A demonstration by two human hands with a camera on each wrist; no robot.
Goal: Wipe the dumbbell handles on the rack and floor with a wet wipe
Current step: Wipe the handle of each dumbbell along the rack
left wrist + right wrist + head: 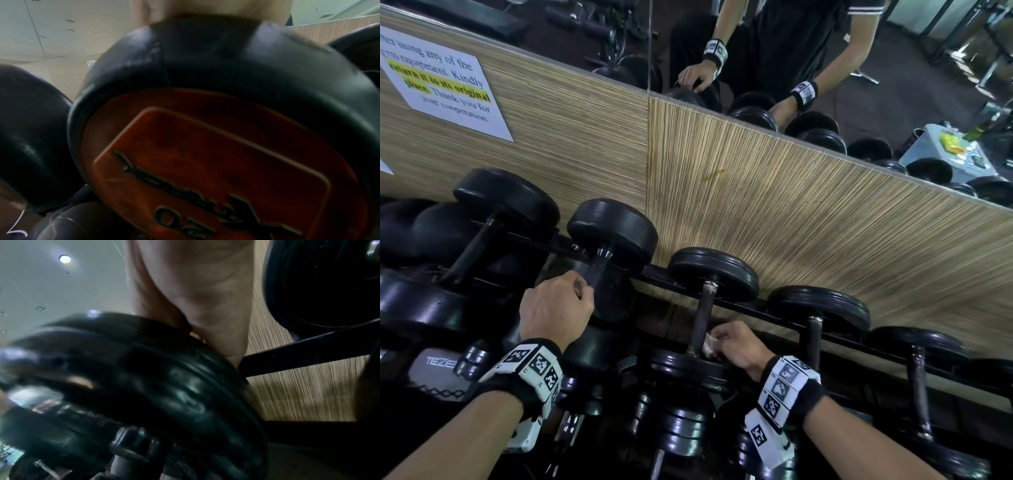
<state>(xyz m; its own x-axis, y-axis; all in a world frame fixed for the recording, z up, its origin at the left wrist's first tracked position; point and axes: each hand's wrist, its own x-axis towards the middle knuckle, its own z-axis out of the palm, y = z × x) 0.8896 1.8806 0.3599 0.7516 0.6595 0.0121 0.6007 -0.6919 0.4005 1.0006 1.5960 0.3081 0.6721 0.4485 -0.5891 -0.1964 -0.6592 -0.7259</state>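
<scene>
Right hand (pixel 736 349), fingers curled on a crumpled wet wipe (pixel 710 344), presses it against the near end of the dumbbell handle (pixel 703 317) running away toward the wall; left hand (pixel 556 305) grips the neighbouring handle (pixel 597 270).

A row of round-headed black dumbbells (pixel 613 236) lay across the black metal rack (pixel 756 303), handles running toward the wall. Behind the rack stood the striped wood-grain wall panel (pixel 774 205), with a mirror (pixel 825 68) above it and a printed white paper notice (pixel 445 82) at its left.
</scene>
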